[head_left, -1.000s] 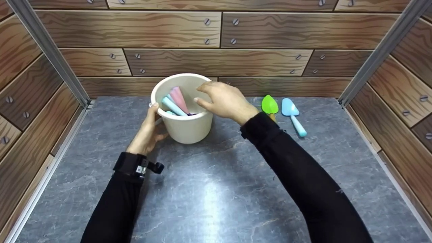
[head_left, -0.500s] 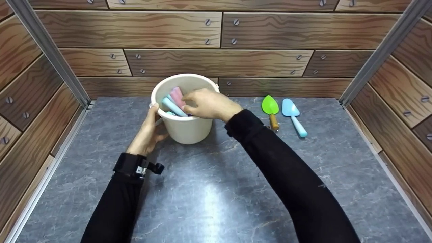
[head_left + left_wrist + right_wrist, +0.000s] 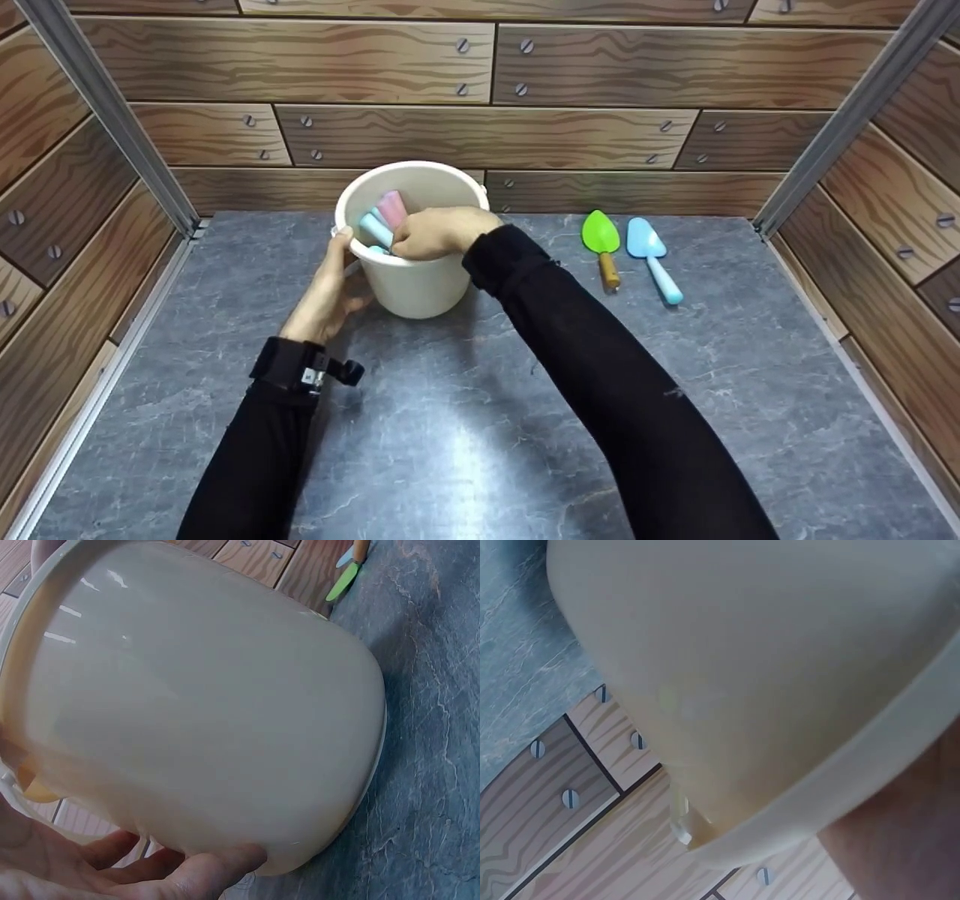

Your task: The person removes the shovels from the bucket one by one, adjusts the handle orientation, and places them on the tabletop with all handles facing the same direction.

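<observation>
Grey marbled tabletop (image 3: 465, 420) is bearing the cream bucket (image 3: 416, 292); I'm watching the right hand (image 3: 439, 234) resting inside, fingers curled, tips hidden, can't tell if it's holding anything. Just left of it, pink piece (image 3: 392, 208) and light-blue piece (image 3: 376, 230) are leaning, long axes slanting far-left, while left hand (image 3: 324, 295) is gripping the bucket's left side.

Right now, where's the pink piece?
In the head view, the pink piece is inside the white bucket, left of the opening's middle, between the light-blue piece and the right hand.
</observation>
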A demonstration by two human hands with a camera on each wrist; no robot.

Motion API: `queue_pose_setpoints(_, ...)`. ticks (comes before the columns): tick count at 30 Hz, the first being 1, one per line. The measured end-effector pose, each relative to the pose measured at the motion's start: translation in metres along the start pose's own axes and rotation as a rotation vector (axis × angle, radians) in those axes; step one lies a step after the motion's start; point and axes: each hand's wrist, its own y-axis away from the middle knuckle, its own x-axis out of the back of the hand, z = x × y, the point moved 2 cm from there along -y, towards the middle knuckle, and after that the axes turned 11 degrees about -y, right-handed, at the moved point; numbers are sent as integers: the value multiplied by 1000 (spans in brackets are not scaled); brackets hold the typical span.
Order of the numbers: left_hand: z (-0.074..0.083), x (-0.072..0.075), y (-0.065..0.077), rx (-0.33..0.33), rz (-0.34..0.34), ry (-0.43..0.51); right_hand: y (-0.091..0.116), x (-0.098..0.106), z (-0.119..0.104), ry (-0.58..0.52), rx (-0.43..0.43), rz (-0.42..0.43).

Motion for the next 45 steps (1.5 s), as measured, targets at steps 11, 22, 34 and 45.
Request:
queue_pose_setpoints(11, 0, 0, 1, 6, -4, 15, 3, -1, -10, -173, 25, -117)
queue_pose_setpoints(22, 1, 0, 1, -5, -16, -12, -11, -8, -5, -140, 167, 93)
queue_pose_setpoints(34, 1, 0, 0, 4, -9, -1, -11, -10, -6, -141, 261, 204)
queue_pose_setpoints(45, 0, 1, 2, -3, -14, -6, -9, -10, -6, -126, 314, 321)
